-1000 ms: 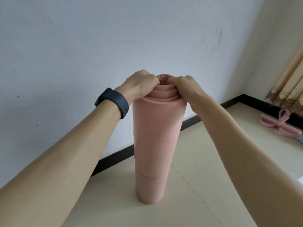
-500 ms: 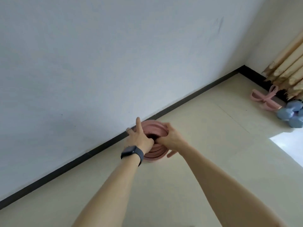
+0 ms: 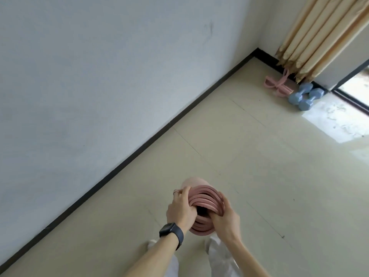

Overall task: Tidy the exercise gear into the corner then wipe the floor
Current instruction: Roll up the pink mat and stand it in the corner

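A rolled pink exercise mat [image 3: 207, 198] stands on end on the tiled floor right in front of me, seen from above so its spiral top shows. My left hand [image 3: 180, 210], with a dark watch on the wrist and a ring, grips the left side of the roll's top. My right hand [image 3: 225, 218] holds the right side, fingers hooked over the inner layers. In the far corner lie two blue dumbbells [image 3: 305, 95] and a pink resistance band [image 3: 277, 85].
A white wall with a black skirting board [image 3: 139, 146] runs diagonally on the left. Beige curtains [image 3: 319, 35] hang in the far corner beside a doorway [image 3: 357, 86]. A bright sunlit patch [image 3: 337, 118] lies on the floor there. My trouser legs show below the mat.
The view has risen from level with the mat to looking down on its top. Both hands stay on the roll; the corner with the dumbbells and curtain has come into view.
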A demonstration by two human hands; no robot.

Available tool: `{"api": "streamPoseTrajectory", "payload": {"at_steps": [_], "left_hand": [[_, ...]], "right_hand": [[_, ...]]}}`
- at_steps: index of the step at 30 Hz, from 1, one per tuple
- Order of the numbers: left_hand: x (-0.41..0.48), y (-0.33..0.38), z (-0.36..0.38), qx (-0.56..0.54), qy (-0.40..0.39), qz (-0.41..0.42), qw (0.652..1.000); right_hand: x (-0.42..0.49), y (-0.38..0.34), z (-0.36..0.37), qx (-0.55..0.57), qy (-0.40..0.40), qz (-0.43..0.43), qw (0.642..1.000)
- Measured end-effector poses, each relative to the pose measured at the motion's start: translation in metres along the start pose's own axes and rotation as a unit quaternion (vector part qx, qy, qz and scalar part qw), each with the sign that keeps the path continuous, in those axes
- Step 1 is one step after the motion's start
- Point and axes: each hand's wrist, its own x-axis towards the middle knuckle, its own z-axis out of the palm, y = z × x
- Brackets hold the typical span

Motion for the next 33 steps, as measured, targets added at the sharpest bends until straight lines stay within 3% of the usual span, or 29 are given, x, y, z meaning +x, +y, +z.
{"api": "streamPoseTrajectory", "payload": {"at_steps": [6, 18, 23, 33], "left_hand": [[-0.012, 0.104, 0.03, 0.02, -0.054, 0.027, 0.998], [0.063, 0.298, 0.034, -0.014, -0.071, 0.134, 0.988], [0.146, 0.379, 0.01, -0.029, -0.066, 0.16, 0.984], [0.302, 0.568, -0.099, 0.005, -0.132, 0.214, 0.968]], "right_hand": [[0.011, 0.014, -0.1, -0.005, 0.036, 0.024, 0.999], [0.114, -0.061, -0.273, -0.001, 0.103, -0.017, 0.995], [0.206, -0.127, -0.321, 0.006, 0.112, -0.03, 0.993], [0.38, -0.283, -0.422, 0.045, 0.106, -0.034, 0.993]]}}
